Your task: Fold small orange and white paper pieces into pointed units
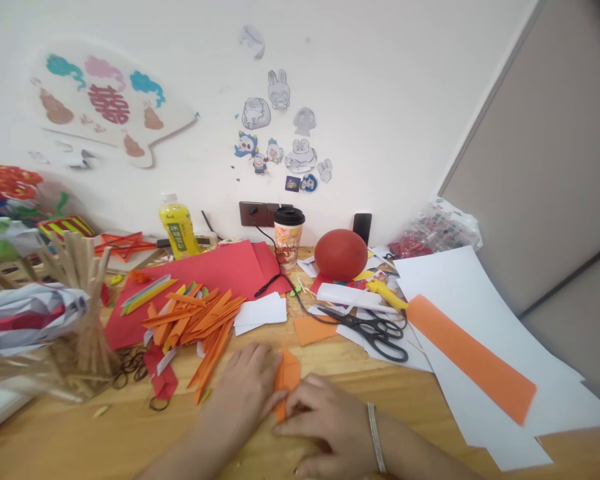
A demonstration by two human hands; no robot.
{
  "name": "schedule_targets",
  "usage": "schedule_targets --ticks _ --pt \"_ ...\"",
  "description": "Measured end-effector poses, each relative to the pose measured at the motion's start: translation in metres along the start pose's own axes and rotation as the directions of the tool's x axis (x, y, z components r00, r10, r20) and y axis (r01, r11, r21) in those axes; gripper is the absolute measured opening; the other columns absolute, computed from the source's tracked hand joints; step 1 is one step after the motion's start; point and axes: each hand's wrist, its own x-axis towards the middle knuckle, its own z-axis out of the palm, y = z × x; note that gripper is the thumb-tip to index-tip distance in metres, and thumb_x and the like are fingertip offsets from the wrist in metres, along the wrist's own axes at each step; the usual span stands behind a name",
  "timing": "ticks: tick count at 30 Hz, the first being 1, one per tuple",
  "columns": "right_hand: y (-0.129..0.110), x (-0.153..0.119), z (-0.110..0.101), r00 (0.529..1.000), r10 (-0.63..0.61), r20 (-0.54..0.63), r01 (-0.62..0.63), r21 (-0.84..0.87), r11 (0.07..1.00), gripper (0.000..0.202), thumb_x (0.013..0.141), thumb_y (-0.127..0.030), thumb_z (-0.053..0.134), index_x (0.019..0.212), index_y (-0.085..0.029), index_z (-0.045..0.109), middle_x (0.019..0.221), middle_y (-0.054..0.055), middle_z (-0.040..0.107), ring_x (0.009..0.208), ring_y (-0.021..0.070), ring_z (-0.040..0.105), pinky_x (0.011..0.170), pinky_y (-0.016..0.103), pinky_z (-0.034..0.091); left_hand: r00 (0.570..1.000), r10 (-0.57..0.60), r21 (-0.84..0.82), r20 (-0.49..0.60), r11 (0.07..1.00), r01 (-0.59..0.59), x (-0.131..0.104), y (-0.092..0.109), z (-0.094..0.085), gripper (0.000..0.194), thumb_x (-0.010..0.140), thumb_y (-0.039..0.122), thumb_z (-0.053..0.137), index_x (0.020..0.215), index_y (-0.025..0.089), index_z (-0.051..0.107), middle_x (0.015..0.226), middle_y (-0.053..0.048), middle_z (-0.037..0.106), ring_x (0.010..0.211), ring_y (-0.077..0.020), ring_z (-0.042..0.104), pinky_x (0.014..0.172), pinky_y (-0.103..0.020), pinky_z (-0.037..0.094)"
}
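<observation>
A small piece of orange paper [288,373] lies on the wooden table between my two hands. My left hand [247,381] presses on its left edge, fingers held together. From the right, my right hand [320,420] grips the lower right part of the same paper with bent fingers; a bracelet is on that wrist. Left of my hands is a loose pile of folded orange strips [195,317]. Just beyond them sit white paper cards [261,312] and a flat orange square [314,330]. Black-handled scissors [375,330] rest to the right.
A red balloon [341,255], a lidded paper cup [288,240] and a yellow bottle [179,227] stand near the wall. White sheets [460,300] with a long orange strip [473,357] cover the right side. Wooden sticks [87,293] stand at the left. A black cable crosses the middle.
</observation>
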Motion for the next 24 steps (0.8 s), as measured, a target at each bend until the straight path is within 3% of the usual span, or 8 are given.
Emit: schedule_targets --ticks 2,4,7,11,14,17,21,24 --pt "0.0 0.002 -0.003 0.998 -0.02 -0.067 0.022 0.038 0.999 0.028 0.085 -0.031 0.052 0.109 -0.021 0.06 0.096 0.006 0.06 0.086 0.0174 0.051 0.081 0.032 0.042 0.992 0.122 -0.013 -0.03 0.992 -0.122 0.0 -0.005 0.007 0.046 0.079 0.043 0.062 0.119 0.022 0.054 0.116 -0.014 0.053 0.106 -0.0306 0.048 0.085 -0.044 0.042" --pt "0.005 0.003 -0.011 0.983 0.054 -0.176 -0.054 0.004 0.999 0.031 0.086 -0.015 0.04 0.109 -0.022 0.058 0.099 0.006 0.063 0.091 0.0177 0.052 0.083 0.033 0.042 0.972 0.234 -0.029 -0.034 0.972 -0.235 0.001 -0.01 0.01 0.064 0.074 0.053 0.063 0.128 0.025 0.045 0.122 -0.014 0.051 0.11 -0.0311 0.047 0.087 -0.044 0.042" --pt "0.015 0.0 -0.023 0.986 0.05 -0.158 -0.065 -0.095 0.993 0.036 0.08 -0.006 0.04 0.106 -0.022 0.059 0.104 0.005 0.064 0.094 0.0181 0.052 0.083 0.035 0.042 0.97 0.239 -0.015 -0.048 0.971 -0.24 0.004 -0.019 0.009 0.084 0.068 0.061 0.063 0.136 0.023 0.033 0.125 -0.016 0.049 0.114 -0.0328 0.045 0.09 -0.046 0.041" --pt "0.022 -0.004 -0.025 0.988 0.059 -0.143 -0.104 -0.333 0.937 0.018 0.081 -0.015 0.049 0.091 -0.021 0.063 0.088 0.005 0.066 0.081 0.0196 0.051 0.073 0.036 0.041 0.979 0.156 0.005 -0.133 0.988 -0.157 0.007 -0.027 -0.002 0.054 0.083 0.049 0.054 0.127 0.02 0.044 0.122 -0.014 0.053 0.113 -0.0302 0.047 0.091 -0.045 0.041" --pt "0.023 -0.004 -0.022 0.982 0.09 -0.167 -0.156 -0.437 0.886 0.01 0.083 -0.023 0.053 0.079 -0.02 0.062 0.077 0.005 0.063 0.076 0.0193 0.05 0.068 0.035 0.04 0.958 0.251 -0.067 -0.137 0.963 -0.261 0.006 -0.026 -0.011 0.025 0.093 0.033 0.042 0.105 0.018 0.058 0.102 -0.009 0.063 0.096 -0.0234 0.056 0.083 -0.038 0.046" --pt "0.027 -0.004 -0.021 0.988 0.028 -0.151 -0.098 -0.476 0.874 0.012 0.086 -0.024 0.053 0.078 -0.019 0.06 0.087 0.006 0.065 0.081 0.0197 0.052 0.072 0.035 0.041 0.946 0.305 -0.181 -0.11 0.93 -0.321 0.004 -0.021 -0.009 0.024 0.094 0.021 0.036 0.099 0.019 0.06 0.096 -0.007 0.065 0.089 -0.0193 0.059 0.08 -0.034 0.049" --pt "0.035 -0.005 -0.02 0.996 -0.043 -0.08 0.001 -0.464 0.886 0.014 0.091 -0.024 0.047 0.084 -0.019 0.058 0.091 0.007 0.066 0.08 0.0188 0.054 0.071 0.034 0.043 0.98 0.175 -0.268 -0.09 0.944 -0.193 -0.001 -0.019 0.005 0.025 0.092 0.019 0.04 0.113 0.019 0.053 0.109 -0.006 0.063 0.099 -0.0176 0.059 0.088 -0.031 0.048" --pt "0.038 -0.006 -0.018 0.997 -0.021 -0.069 -0.012 -0.437 0.9 0.013 0.091 -0.026 0.047 0.092 -0.019 0.058 0.089 0.008 0.066 0.079 0.0188 0.055 0.07 0.032 0.044 0.955 0.282 -0.212 -0.087 0.932 -0.294 -0.002 -0.019 0.011 0.024 0.093 0.019 0.04 0.113 0.018 0.053 0.108 -0.008 0.063 0.1 -0.0183 0.058 0.089 -0.032 0.048"
